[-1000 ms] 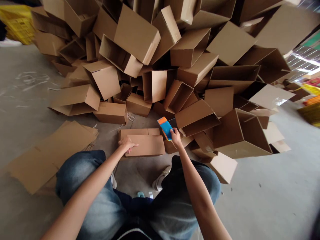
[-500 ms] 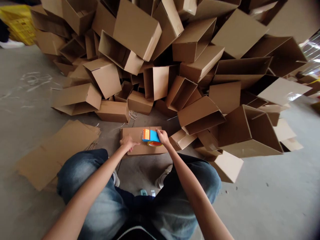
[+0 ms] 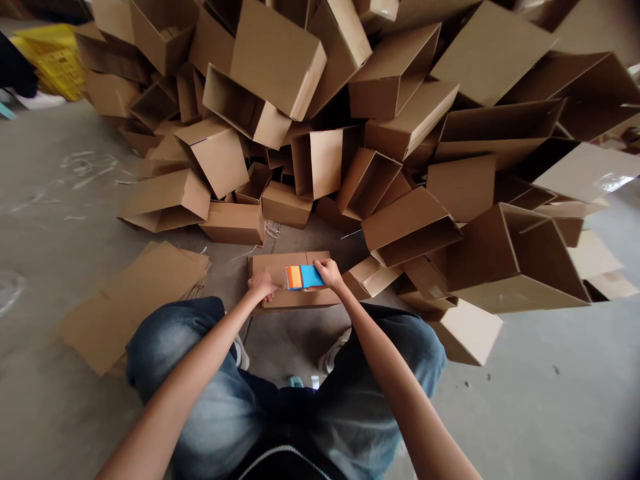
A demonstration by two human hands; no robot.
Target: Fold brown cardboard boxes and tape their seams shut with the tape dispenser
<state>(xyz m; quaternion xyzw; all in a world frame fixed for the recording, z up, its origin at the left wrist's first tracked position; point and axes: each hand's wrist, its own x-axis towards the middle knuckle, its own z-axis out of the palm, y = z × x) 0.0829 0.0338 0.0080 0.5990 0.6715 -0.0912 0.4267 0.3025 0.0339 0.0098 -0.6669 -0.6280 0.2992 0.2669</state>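
A closed, flat-lying cardboard box (image 3: 281, 260) rests on the floor between my feet. My right hand (image 3: 329, 273) is wrapped round the blue end of a blue and orange tape dispenser (image 3: 304, 277), which lies level over the top of the box. Its orange front faces left. My left hand (image 3: 261, 285) is at the box's left part, just short of the dispenser's front, with fingers curled. Whether tape is pinched in those fingers is too small to tell.
A large heap of open cardboard boxes (image 3: 277, 60) rises in front. Flattened cardboard sheets (image 3: 130, 300) lie stacked at the left by my knee. A yellow crate (image 3: 60, 70) stands at the far left near part of another person. Scraps of clear strapping (image 3: 87, 163) lie on the floor.
The dispenser has tipped so its roll underneath no longer shows. My left hand's pointing index finger has drawn in and its fingers are nearer the dispenser. The view has shifted slightly.
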